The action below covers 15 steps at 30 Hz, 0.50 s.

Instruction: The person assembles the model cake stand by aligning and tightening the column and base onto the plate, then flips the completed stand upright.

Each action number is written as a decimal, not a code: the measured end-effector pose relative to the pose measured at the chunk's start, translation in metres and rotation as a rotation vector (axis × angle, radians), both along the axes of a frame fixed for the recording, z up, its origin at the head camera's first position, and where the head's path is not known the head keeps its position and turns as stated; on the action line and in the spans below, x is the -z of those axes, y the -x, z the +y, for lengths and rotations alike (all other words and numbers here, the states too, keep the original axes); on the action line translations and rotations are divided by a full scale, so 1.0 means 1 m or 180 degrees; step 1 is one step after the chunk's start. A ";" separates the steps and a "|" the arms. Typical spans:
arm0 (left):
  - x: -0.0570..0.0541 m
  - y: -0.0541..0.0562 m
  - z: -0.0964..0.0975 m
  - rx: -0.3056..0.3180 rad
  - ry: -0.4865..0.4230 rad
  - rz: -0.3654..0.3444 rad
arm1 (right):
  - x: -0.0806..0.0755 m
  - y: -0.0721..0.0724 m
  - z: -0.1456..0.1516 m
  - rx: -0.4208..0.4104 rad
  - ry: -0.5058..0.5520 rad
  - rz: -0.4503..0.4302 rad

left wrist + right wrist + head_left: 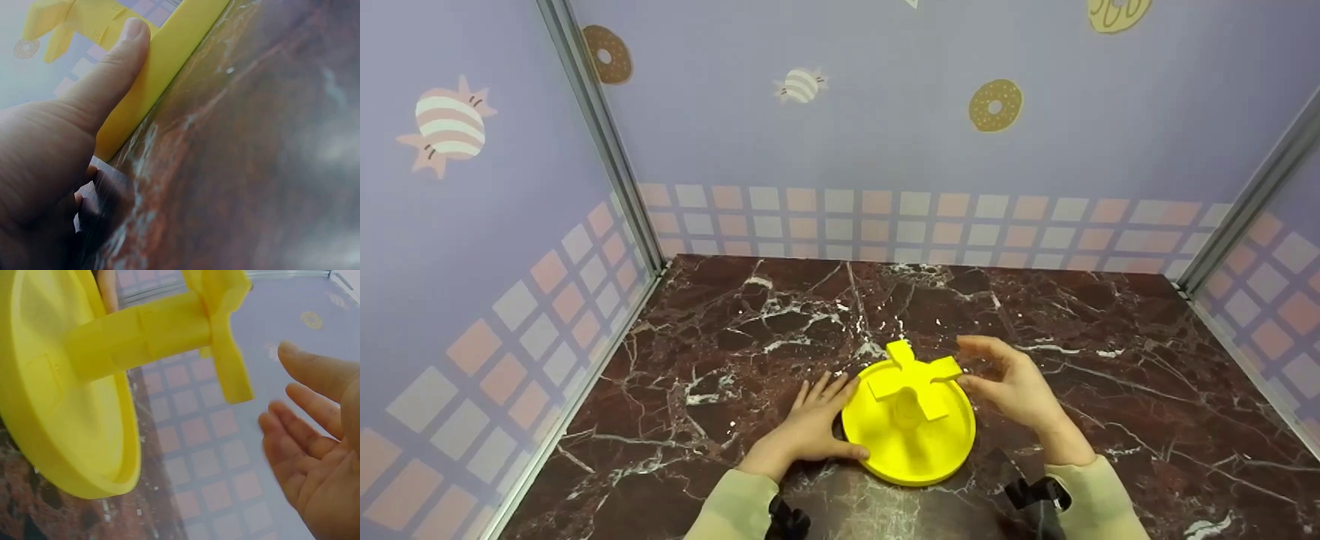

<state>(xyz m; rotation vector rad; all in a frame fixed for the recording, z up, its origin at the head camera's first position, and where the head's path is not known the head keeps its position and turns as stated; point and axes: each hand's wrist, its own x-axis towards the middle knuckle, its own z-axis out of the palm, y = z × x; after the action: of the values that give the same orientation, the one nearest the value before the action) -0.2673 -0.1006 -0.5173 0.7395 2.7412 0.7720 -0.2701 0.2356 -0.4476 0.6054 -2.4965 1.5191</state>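
A yellow round dish (941, 457) with a raised rim stands on the dark marbled table, nearest the person. From its middle rises a thick yellow post (152, 334), topped by a flat four-armed yellow cross (913, 377). My left hand (808, 429) rests against the dish's left side, fingers spread and fairly straight. Its thumb (121, 64) lies along the outside of the rim in the left wrist view. On the other side, my right hand (1014, 394) is beside one arm of the cross, fingers loosely bent and thumb apart. The right wrist view shows a gap between this hand and the cross.
The marbled table (720, 315) carries small white specks behind the dish. A purple back wall (885, 150) and side panels (495, 247), printed with sweets, doughnuts and pink-and-white checks, enclose the table. Each wrist wears a black strap (1039, 493).
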 end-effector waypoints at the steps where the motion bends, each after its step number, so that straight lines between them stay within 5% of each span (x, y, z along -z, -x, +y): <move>1: 0.000 0.000 0.000 -0.0001 0.0000 0.0004 | 0.003 0.002 -0.001 -0.0050 0.0013 -0.0071; 9: 0.001 0.000 0.001 -0.0013 0.0030 -0.0019 | 0.017 0.009 -0.005 -0.0600 0.0196 -0.0526; 15: 0.000 0.001 0.001 -0.0036 0.0046 -0.0021 | 0.011 0.006 -0.003 -0.0550 0.0050 -0.0607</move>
<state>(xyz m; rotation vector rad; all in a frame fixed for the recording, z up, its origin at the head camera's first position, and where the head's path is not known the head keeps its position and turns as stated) -0.2680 -0.0994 -0.5172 0.7181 2.7445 0.7549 -0.2761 0.2329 -0.4584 0.7224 -2.6276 1.7316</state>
